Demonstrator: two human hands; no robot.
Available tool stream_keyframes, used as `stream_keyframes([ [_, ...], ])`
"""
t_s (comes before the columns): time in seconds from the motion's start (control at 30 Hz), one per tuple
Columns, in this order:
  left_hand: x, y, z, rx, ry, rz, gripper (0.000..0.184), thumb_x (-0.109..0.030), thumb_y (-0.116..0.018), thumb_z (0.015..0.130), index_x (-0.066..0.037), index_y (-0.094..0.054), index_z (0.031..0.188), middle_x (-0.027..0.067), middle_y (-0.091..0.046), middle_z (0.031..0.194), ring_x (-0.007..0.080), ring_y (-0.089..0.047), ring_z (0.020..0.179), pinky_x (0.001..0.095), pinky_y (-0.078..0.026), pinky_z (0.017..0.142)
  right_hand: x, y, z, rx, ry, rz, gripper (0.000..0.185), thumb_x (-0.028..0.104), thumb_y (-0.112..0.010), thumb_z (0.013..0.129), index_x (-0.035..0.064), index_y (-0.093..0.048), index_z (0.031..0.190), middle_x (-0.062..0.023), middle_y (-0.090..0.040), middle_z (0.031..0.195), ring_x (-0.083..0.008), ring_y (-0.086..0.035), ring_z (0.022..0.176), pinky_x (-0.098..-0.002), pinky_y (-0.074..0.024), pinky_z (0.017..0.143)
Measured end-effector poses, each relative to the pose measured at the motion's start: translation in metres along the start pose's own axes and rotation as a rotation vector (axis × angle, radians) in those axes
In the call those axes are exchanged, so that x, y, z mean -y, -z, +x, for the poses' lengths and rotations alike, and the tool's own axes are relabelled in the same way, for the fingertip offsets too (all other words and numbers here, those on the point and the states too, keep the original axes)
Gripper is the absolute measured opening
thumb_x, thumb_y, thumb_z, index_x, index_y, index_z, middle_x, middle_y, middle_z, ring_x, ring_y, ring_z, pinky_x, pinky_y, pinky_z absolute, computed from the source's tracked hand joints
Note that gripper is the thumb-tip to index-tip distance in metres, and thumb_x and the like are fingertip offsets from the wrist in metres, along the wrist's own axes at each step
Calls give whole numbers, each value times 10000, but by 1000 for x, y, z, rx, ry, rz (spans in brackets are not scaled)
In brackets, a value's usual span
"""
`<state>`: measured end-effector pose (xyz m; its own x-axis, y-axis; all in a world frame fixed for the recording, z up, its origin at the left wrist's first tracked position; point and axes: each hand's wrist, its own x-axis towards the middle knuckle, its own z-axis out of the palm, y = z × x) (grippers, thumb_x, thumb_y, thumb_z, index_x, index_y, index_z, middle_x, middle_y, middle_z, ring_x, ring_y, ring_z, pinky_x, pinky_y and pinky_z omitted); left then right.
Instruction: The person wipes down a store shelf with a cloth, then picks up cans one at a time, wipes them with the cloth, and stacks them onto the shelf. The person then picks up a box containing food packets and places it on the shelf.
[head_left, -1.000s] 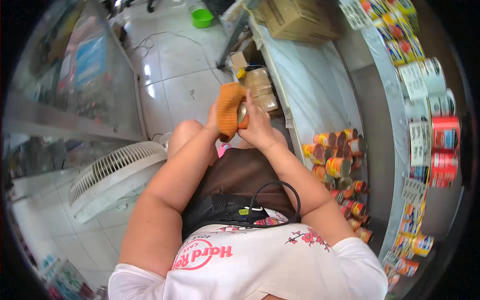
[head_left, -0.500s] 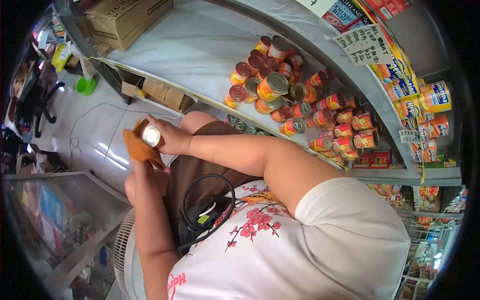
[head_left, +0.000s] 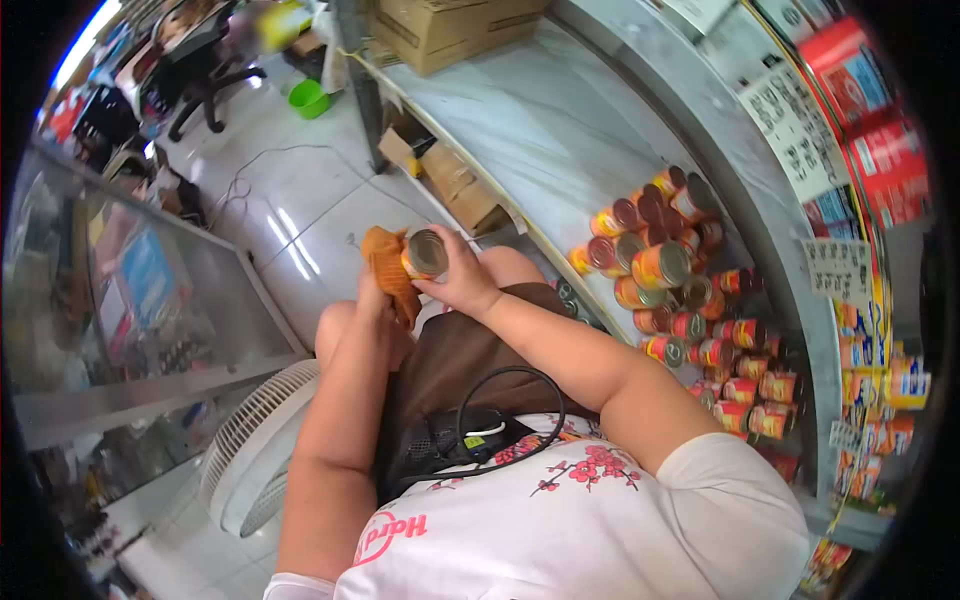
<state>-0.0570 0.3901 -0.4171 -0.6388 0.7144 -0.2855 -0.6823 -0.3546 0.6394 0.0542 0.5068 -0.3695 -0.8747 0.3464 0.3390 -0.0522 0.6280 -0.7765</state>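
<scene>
Can (head_left: 424,256) is up between the hands, right hand (head_left: 462,272) fingers wrapped on its side. Orange cloth (head_left: 390,268) against it, left hand (head_left: 371,290) behind — can't see those fingers from here. Looks like wiping — next calls for rotating the can against the cloth.

The cloth (head_left: 384,257) is orange, the can (head_left: 427,255) silver-ended, the basin (head_left: 309,98) bright green, the shirt (head_left: 560,530) white with pinkish-red blossoms.

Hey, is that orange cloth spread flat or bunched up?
Bunched up: the orange cloth shows folds and hangs crumpled from the left hand, beside the can.
</scene>
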Motion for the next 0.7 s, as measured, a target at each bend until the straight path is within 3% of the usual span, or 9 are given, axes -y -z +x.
stream_keyframes([
  [0.07, -13, -10, -12, -43, -43, 92, 394, -275, -479, 936, -49, -475, 1258, 138, -599, 1087, 246, -636, 864, 347, -558, 613, -6, 0, 0, -26, -23, 69, 814, 174, -810, 655, 23, -343, 1305, -183, -474, 1227, -308, -486, 1144, -377, -401, 969],
  [0.2, -8, 0, -3, -139, -136, -33, 330, -240, -460, 936, -33, -498, 1190, 145, -614, 990, 284, -652, 729, 339, -528, 470, -2, 20, 31, -167, 9, 57, 760, 156, -794, 656, 8, -376, 1274, -182, -478, 1205, -305, -490, 1123, -377, -403, 962],
  [0.3, -13, -9, -4, -191, -60, -53, 305, -224, -479, 930, -29, -497, 1163, 124, -606, 913, 288, -650, 681, 341, -527, 454, -6, 46, 92, -358, 148, -55, 733, 150, -786, 652, -4, -395, 1254, -177, -476, 1175, -321, -490, 1083, -388, -408, 949],
  [0.43, -6, -4, 7, -158, -78, -80, 299, -210, -502, 923, -47, -497, 1173, 104, -596, 884, 286, -656, 676, 336, -529, 435, -33, 76, 187, -470, 100, -190, 759, 163, -805, 610, 33, -417, 1250, -182, -485, 1190, -336, -496, 1089, -398, -413, 948],
  [0.7, -18, -25, 4, -229, -42, -38, 376, -60, -552, 876, -88, -455, 1238, 97, -605, 952, 271, -652, 662, 332, -515, 406, -117, 59, 276, -84, -282, -475, 929, 249, -849, 500, 114, -407, 1306, -174, -501, 1235, -345, -505, 1130, -388, -420, 971],
])
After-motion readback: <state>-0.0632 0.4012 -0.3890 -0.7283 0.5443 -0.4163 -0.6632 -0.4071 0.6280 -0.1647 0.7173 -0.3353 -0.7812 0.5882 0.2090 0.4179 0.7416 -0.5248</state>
